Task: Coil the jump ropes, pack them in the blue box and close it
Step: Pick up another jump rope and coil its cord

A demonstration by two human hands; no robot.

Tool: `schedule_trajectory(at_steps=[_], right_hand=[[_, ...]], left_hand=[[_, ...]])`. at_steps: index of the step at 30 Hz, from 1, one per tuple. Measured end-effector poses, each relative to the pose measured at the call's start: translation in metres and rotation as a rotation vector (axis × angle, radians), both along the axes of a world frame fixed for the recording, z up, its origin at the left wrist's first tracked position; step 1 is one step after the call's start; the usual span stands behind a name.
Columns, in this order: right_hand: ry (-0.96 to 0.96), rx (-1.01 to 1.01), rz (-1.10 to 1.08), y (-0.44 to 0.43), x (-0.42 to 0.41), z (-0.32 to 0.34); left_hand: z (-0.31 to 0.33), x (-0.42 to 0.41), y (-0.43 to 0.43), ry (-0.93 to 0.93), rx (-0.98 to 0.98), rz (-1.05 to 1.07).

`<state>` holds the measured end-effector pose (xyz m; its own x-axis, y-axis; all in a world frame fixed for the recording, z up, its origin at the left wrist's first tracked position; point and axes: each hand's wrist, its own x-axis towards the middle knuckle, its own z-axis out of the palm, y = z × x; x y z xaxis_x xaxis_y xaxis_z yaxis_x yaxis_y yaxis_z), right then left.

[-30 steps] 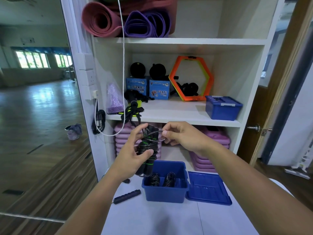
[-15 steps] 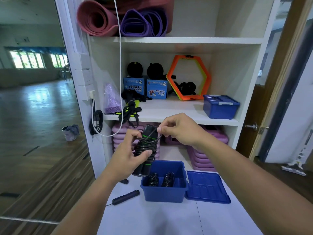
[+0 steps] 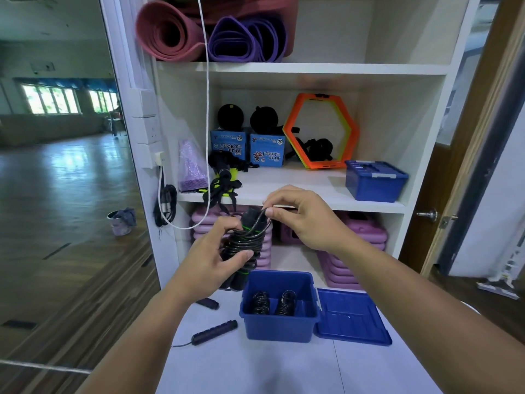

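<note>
Seen from the head camera, two blue cartons (image 3: 227, 147) on the middle shelf read "LUCKY STAR" and "70". The left hand (image 3: 207, 260) curls round a black jump rope (image 3: 243, 243) wound about its green-ringed handles, held over the open blue box (image 3: 279, 328). The right hand (image 3: 304, 217) pinches the cord's loop at the bundle's top. Two coiled ropes (image 3: 261, 301) lie inside the box, and the lid (image 3: 352, 319) lies flat beside it.
</note>
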<state>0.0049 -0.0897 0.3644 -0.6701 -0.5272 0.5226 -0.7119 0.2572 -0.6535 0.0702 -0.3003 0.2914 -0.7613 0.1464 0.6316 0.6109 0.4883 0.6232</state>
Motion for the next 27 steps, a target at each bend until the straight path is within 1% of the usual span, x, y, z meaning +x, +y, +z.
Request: schedule_trajectory(at_steps=[2,4,8,13,19,21,24,25,27], right_hand=[[-0.042,-0.045,0.094,0.000,0.001,-0.001],[-0.077,-0.047,0.145,0.000,0.002,-0.001],[-0.097,0.026,0.156,0.002,-0.001,0.006],[-0.169,0.078,0.177,0.002,-0.006,0.017],[-0.205,0.156,0.243,0.000,-0.003,0.027],[-0.233,0.164,0.278,0.001,-0.002,0.028],[-0.283,0.205,0.304,0.005,-0.002,0.032],[-0.286,0.233,0.301,0.006,-0.003,0.034],[-0.292,0.272,0.308,0.006,-0.003,0.038]], left_hand=[[-0.001,0.000,0.001,0.003,-0.049,-0.006],[-0.002,0.002,0.003,0.029,-0.064,0.005],[-0.009,0.003,0.004,0.088,-0.092,0.034],[-0.006,0.004,0.005,0.129,-0.105,0.044],[0.003,0.012,0.004,0.147,-0.124,-0.033],[0.006,0.014,0.002,0.154,-0.161,-0.050],[0.012,0.020,0.001,0.242,-0.305,0.015],[0.014,0.021,0.002,0.246,-0.334,0.027],[0.015,0.022,0.002,0.247,-0.348,0.030]])
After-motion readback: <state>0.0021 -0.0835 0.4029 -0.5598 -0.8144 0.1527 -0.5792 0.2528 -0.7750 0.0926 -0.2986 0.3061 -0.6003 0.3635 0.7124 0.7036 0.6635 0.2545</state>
